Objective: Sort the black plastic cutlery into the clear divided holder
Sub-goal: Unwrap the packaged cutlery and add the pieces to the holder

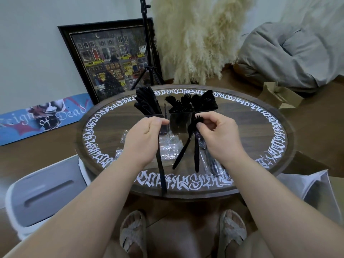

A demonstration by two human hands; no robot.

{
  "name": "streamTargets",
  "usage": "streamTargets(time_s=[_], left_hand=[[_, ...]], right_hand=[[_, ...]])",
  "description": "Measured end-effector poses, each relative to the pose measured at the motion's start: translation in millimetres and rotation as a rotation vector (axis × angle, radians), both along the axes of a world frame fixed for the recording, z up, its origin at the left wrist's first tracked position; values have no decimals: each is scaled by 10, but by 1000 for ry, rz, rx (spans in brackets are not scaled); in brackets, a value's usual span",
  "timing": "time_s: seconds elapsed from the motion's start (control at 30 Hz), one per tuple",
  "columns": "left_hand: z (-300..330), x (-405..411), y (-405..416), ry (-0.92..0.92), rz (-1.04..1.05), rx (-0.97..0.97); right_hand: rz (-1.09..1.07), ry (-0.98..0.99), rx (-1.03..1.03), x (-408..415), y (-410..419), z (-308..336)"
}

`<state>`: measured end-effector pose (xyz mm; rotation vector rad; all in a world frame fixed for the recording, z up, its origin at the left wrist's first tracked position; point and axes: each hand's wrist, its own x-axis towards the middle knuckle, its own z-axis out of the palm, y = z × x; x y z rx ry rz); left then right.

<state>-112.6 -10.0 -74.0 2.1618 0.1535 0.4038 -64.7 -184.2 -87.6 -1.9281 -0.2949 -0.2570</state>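
The clear divided holder [179, 123] stands at the middle of the round table, with black knives [147, 103] in its left part, forks [179, 105] in the middle and spoons [206, 100] on the right. My left hand [144, 138] grips a long black knife [161, 174] whose handle hangs down toward me. My right hand [217, 135] pinches the heads of two black pieces, a fork [197, 157] and another utensil [183, 148], their handles pointing down. Both hands hover just in front of the holder.
Crumpled clear wrappers [168, 148] lie on the dark round table [270, 127] under my hands, and a wrapped cutlery pack [214, 164] lies below my right hand. A grey bin [44, 192] stands at the left, a framed picture [111, 58] and tripod [147, 53] behind the table.
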Motion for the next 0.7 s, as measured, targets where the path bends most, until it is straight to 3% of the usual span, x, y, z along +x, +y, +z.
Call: streamTargets(time_s=[0.13,0.27,0.37,0.5,0.7], left_hand=[[210,5,110,-92,46,149],[557,154,218,-378,152,258],[773,316,281,-465,175,361],[786,546,321,-378,144,535],[382,850,344,-65,89,628]], right_hand=[[18,-48,-31,-84,-35,160],[-15,-78,-101,-52,-55,322],[-30,-91,-72,10,-31,412],[-43,-111,-69,132,36,446],[-60,-79,-64,405,135,298]])
